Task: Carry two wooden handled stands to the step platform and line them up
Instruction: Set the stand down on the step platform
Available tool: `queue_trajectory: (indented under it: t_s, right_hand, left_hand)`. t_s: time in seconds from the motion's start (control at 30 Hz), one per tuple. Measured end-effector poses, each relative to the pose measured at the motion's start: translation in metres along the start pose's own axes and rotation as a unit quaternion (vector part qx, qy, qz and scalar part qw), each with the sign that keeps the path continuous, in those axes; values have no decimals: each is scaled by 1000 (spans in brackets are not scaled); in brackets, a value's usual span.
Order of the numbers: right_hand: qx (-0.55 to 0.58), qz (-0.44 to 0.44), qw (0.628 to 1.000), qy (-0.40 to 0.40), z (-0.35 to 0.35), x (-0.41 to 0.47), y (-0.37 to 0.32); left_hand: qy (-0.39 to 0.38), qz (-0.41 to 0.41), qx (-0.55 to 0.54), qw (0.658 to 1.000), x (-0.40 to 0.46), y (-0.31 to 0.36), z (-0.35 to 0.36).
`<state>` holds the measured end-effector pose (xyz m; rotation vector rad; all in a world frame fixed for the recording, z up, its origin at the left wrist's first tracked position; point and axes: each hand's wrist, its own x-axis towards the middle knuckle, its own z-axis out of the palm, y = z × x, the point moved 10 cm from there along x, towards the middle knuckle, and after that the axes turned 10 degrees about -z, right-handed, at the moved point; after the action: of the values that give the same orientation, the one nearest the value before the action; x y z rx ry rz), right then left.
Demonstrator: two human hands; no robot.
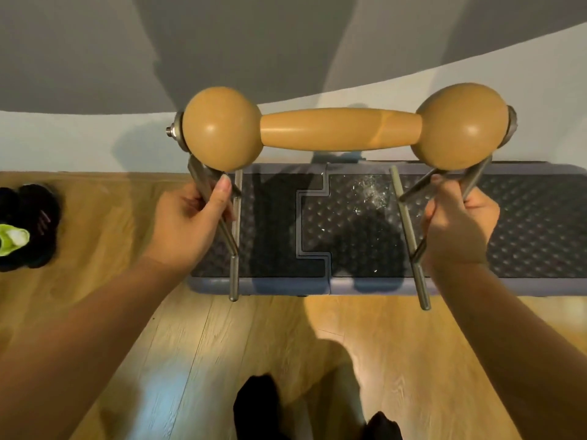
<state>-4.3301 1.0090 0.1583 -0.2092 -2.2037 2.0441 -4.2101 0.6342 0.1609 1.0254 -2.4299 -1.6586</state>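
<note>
A wooden handled stand (341, 130), a tan bar with a round ball at each end on grey metal legs, is held up in the air over the step platform (524, 223). My left hand (193, 217) grips the left metal legs. My right hand (460, 227) grips the right metal legs. The platform is dark and dimpled with a bluish rim, lying on the wood floor against the wall. Only one stand is in view.
A black item with a lime-green part (22, 230) lies on the wooden floor at the left. My feet in black socks (257, 408) stand at the bottom of the view. A pale wall (79, 144) runs behind the platform.
</note>
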Motion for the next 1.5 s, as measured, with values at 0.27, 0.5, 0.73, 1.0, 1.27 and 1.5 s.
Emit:
queue_trajectory:
  t_s: [0.27, 0.5, 0.73, 1.0, 1.27, 1.5]
  right_hand:
    - [-60, 49, 997, 24, 16, 3, 63]
    - [-38, 13, 999, 11, 15, -2, 70]
    - [-37, 1, 999, 8, 16, 1, 69]
    - [-61, 32, 998, -14, 12, -4, 78]
    - [-234, 52, 962, -130, 3, -30, 51]
    - [-282, 106, 937, -179, 16, -62, -31]
  left_hand:
    - [6, 22, 74, 997, 29, -22, 13]
    - [23, 26, 98, 995, 30, -36, 14]
    - [35, 34, 91, 995, 28, -34, 17]
    - [48, -8, 65, 997, 26, -50, 20]
    - [34, -131, 85, 987, -6, -50, 23]
    - [-58, -271, 91, 957, -65, 2, 21]
